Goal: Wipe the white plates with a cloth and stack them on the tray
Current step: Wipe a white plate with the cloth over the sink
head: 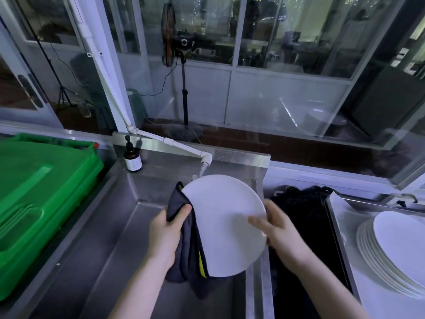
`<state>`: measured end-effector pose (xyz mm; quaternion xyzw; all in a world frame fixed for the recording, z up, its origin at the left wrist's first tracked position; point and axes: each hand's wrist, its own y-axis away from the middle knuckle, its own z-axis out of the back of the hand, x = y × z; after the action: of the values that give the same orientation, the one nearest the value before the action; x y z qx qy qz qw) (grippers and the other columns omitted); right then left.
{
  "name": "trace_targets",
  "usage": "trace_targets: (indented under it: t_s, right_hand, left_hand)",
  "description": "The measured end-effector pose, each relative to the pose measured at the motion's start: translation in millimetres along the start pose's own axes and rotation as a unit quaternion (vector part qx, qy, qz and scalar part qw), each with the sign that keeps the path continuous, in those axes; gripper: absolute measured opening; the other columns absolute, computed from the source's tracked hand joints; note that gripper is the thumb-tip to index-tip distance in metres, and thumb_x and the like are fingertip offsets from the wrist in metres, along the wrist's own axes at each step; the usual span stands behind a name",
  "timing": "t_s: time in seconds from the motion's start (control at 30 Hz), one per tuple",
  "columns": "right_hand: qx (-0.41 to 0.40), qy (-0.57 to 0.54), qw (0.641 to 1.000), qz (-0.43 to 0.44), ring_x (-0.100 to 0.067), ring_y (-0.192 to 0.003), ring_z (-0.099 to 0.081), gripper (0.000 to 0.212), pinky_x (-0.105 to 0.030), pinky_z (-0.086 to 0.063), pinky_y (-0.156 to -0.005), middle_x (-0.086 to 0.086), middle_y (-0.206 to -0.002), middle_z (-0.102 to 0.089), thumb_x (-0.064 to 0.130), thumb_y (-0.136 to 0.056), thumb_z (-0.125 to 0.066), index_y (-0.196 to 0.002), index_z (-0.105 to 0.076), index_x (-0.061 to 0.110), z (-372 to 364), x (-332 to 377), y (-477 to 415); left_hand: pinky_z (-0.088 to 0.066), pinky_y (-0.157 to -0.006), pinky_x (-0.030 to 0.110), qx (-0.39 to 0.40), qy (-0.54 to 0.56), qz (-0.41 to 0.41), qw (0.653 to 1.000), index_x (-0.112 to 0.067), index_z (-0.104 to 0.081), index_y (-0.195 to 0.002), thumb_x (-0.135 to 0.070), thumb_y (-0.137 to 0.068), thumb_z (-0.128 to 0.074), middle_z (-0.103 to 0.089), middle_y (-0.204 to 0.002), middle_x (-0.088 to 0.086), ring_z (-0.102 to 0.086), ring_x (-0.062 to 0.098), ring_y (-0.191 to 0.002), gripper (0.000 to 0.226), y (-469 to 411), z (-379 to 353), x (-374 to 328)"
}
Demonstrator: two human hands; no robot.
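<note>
I hold a round white plate [223,217] tilted above the steel sink [119,226]. My left hand [166,233] grips a dark cloth [184,249] with a yellow edge, pressed against the plate's left rim and back. My right hand [278,229] pinches the plate's right rim, thumb lying on its face. A stack of several white plates [397,249] rests on the metal tray [338,203] at the right.
A green plastic crate [39,194] sits left of the sink. A brown pump bottle [132,157] stands at the sink's back corner beside a white tap pipe [204,161]. A dark black bin or bag [305,215] lies between sink and tray. Glass panels rise behind.
</note>
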<state>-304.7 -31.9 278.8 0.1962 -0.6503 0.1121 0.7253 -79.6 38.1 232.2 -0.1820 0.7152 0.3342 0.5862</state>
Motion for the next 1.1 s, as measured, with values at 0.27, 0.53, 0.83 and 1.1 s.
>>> trace_targets:
  t_s: [0.27, 0.53, 0.83, 1.1]
  right_hand:
    - [0.059, 0.437, 0.845, 0.301, -0.021, -0.073, -0.060, 0.017, -0.031, -0.040, -0.065, 0.004, -0.079, -0.065, 0.026, -0.101, -0.059, -0.095, -0.068, 0.013, -16, 46, -23]
    - [-0.154, 0.187, 0.948, 0.206, -0.001, -0.063, -0.047, 0.020, -0.012, -0.037, -0.062, 0.012, -0.068, -0.057, 0.023, -0.100, -0.060, -0.082, -0.065, 0.016, -16, 23, -24]
    - [0.093, 0.381, 0.871, 0.295, -0.004, -0.068, -0.053, 0.020, -0.019, -0.039, -0.066, 0.015, -0.068, -0.055, 0.021, -0.099, -0.061, -0.084, -0.068, 0.010, -24, 33, -30]
    - [-0.142, 0.193, 0.951, 0.196, -0.001, -0.060, -0.047, 0.022, -0.015, -0.038, -0.060, 0.013, -0.063, -0.057, 0.024, -0.099, -0.060, -0.079, -0.067, 0.022, -8, 23, -30]
  left_hand:
    - [-0.038, -0.060, 0.030, 0.197, -0.250, -0.190, 0.929, -0.009, -0.070, -0.079, -0.057, -0.056, -0.075, -0.069, -0.074, 0.016, -0.052, 0.012, -0.062, 0.054, -2, -24, -40]
    - [-0.052, -0.057, 0.017, 0.015, -0.009, -0.043, 0.999, -0.015, -0.072, -0.087, -0.021, -0.088, -0.072, -0.077, -0.081, -0.003, -0.073, 0.013, -0.078, 0.006, 7, -7, -13]
    - [-0.039, -0.061, 0.023, 0.229, -0.332, -0.181, 0.897, -0.006, -0.070, -0.078, -0.033, -0.068, -0.088, -0.071, -0.075, 0.012, -0.052, 0.005, -0.062, 0.034, -3, -20, -52]
    - [-0.056, -0.082, 0.042, 0.053, -0.069, -0.013, 0.996, -0.018, -0.074, -0.086, -0.029, -0.087, -0.072, -0.077, -0.086, 0.000, -0.073, 0.021, -0.089, 0.011, 2, -4, -10]
